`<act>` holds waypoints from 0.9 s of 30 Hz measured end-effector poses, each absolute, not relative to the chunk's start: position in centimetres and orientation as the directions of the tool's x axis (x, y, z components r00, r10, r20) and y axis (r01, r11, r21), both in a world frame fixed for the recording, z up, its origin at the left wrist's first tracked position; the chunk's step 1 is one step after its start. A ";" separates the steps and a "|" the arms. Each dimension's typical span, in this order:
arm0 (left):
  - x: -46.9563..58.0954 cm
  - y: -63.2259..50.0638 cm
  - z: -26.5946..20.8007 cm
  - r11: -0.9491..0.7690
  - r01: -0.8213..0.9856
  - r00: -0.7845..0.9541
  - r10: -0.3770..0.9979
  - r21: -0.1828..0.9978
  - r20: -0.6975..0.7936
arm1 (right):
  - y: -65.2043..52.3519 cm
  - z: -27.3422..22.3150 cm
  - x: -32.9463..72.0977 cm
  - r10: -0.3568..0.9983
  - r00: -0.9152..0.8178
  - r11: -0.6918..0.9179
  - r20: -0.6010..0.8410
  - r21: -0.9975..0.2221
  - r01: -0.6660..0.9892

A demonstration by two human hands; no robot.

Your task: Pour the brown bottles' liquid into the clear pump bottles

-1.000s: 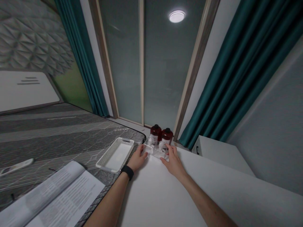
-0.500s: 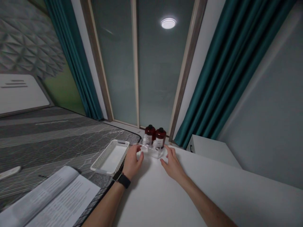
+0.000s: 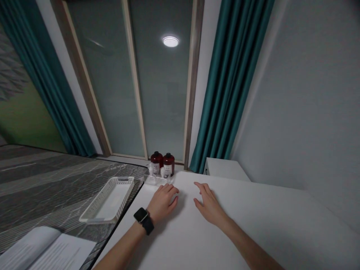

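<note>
Two dark red bottles with black caps, a left one (image 3: 156, 160) and a right one (image 3: 168, 163), stand in a clear tray (image 3: 155, 180) at the far left corner of the white tabletop (image 3: 185, 240). Small whitish items sit in front of them in the tray; their kind is hard to make out. My left hand (image 3: 163, 202), with a black watch (image 3: 143, 220) on the wrist, is just in front of the tray, fingers curved and apart, holding nothing. Over the tabletop to its right, my right hand (image 3: 208, 204) is also empty, with thumb and fingers spread.
A white perforated basket (image 3: 84, 218) and an open book (image 3: 67, 251) lie on the grey patterned surface (image 3: 36, 180) at left. A white cabinet (image 3: 226, 169) stands beyond the tabletop, near a teal curtain (image 3: 222, 93). Glass doors (image 3: 165, 105) are behind.
My view has swung to the right. Both hands have come away from the sides of the clear tray, which now stands beyond my left hand with the bottles in it.
</note>
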State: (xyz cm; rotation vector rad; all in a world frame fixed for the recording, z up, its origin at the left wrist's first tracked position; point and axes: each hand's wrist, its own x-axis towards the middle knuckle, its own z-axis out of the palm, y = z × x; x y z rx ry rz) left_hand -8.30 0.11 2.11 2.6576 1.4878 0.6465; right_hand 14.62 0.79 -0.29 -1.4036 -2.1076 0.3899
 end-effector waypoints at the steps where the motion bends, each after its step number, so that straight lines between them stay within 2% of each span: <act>1: -7.6 0.0 2.3 -0.560 0.801 0.482 0.813 0.212 0.327 | 0.3 -0.2 15.2 0.913 -0.282 0.402 0.295 -0.528 0.748; 5: -4.7 -0.7 2.8 -0.598 0.775 0.536 0.794 0.205 0.289 | -1.7 -0.1 17.2 0.918 -0.271 0.388 0.289 -0.521 0.760; 13: 0.4 -2.2 2.1 -0.553 0.792 0.504 0.831 0.258 0.235 | -4.5 -0.9 20.1 0.938 -0.167 0.316 0.303 -0.549 0.774; 18: 1.5 -2.9 0.6 -0.546 0.775 0.444 0.829 0.317 0.340 | -5.0 -2.2 21.2 0.953 -0.064 0.220 0.296 -0.528 0.820; 23: 0.7 -3.0 -0.7 -0.594 0.729 0.441 0.788 0.341 0.429 | -5.7 -3.0 21.8 0.941 -0.092 0.245 0.327 -0.467 0.850; 27: -0.5 -2.4 -1.5 -0.566 0.726 0.405 0.811 0.392 0.422 | -6.2 -3.2 21.5 0.935 -0.104 0.250 0.339 -0.423 0.871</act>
